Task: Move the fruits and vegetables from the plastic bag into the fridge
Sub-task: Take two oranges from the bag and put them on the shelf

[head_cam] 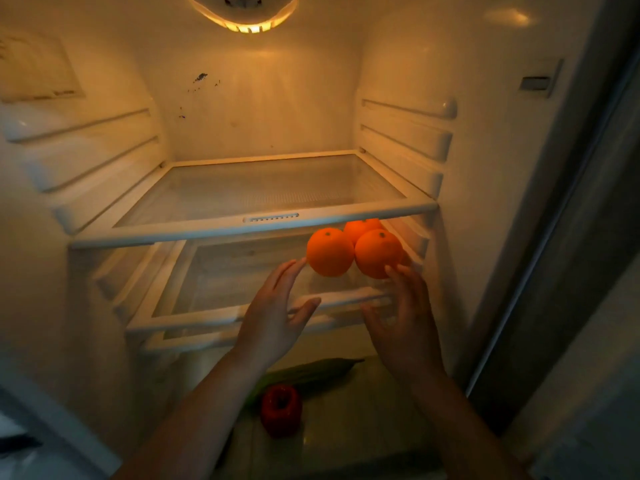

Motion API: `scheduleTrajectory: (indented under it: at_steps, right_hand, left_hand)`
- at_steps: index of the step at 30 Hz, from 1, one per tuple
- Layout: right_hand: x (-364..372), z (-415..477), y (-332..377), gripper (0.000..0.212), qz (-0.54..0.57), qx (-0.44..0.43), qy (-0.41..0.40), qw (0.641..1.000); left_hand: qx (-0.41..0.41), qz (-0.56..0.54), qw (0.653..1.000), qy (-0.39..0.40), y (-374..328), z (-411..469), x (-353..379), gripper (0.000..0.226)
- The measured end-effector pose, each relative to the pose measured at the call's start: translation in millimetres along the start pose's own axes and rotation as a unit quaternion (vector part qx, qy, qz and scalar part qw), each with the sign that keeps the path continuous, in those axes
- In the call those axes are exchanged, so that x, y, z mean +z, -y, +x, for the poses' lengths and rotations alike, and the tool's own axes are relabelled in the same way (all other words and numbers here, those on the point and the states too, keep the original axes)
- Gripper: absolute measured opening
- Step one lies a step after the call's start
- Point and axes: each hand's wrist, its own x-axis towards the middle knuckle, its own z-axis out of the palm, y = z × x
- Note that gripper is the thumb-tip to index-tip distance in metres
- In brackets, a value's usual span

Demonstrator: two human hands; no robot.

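Note:
Three oranges sit together at the right of the fridge's middle shelf (194, 315): a left orange (329, 251), a right orange (377, 252) and a rear orange (362, 226) partly hidden behind them. My left hand (277, 313) reaches in with straight, spread fingers, its fingertips just at the left orange. My right hand (405, 320) is spread open too, fingertips touching the right orange's lower side. On the lowest level lie a red bell pepper (281, 408) and a long green cucumber (311, 374). The plastic bag is out of view.
The top glass shelf (256, 226) holds nothing and overhangs the oranges. Ribbed rails line both fridge walls. A lamp (247, 19) glows at the ceiling. The grey fridge door edge (554, 271) stands at the right.

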Motion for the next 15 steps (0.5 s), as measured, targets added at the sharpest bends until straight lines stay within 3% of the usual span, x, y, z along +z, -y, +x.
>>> scheduleTrajectory:
  at_steps: [5,9,13,15]
  right_hand:
    - [4,-35,3,0.056,0.058,0.032,0.088,0.994]
    - [6,-72,7,0.055,0.034,0.055,0.171,0.983]
    - [3,-114,11,0.052,0.002,0.027,0.213,0.977]
    - [0,-134,18,0.048,-0.002,0.022,0.223,0.975]
  left_hand:
    - [0.002,0.028,0.999,0.026,-4,-50,-11,0.049]
    - [-0.065,0.007,0.995,0.075,2,-93,-18,0.047]
    - [-0.114,-0.010,0.985,0.128,18,-139,-34,0.066]
    - [-0.122,-0.009,0.984,0.133,22,-160,-44,0.063]
